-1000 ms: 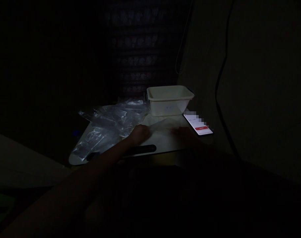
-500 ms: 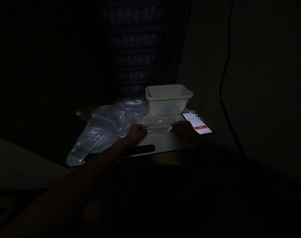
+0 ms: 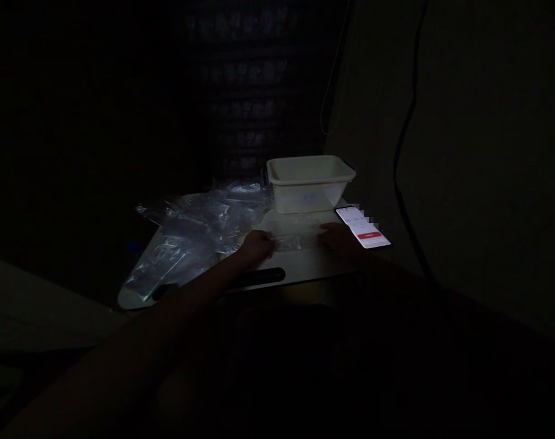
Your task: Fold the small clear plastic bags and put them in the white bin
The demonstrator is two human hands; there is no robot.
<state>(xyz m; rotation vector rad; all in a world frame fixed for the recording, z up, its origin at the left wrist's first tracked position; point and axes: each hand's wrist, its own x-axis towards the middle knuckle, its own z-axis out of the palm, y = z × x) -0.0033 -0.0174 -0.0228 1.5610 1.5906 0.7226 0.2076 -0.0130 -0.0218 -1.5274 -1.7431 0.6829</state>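
Note:
A clear plastic bag [image 3: 287, 242] lies low over the white tabletop [image 3: 304, 262], stretched between my two hands. My left hand [image 3: 258, 245] is closed on its left end, the fingers pinched together. At the right end, my right hand [image 3: 335, 238] is closed on the bag's edge; deep shadow hides most of its fingers. More clear plastic bags [image 3: 181, 256] are heaped loosely on the left side of the table, beside my left forearm.
Behind my hands stands a white plastic tub [image 3: 309, 189] with dark handles. A lit phone [image 3: 365, 228] lies at the table's right edge. The table has a dark slot [image 3: 263, 276] near its front edge. A dark cable [image 3: 398, 164] hangs along the right wall.
The bag between my hands has come down flatter and nearer the tabletop. My left hand has shifted slightly right, and my right hand has barely moved.

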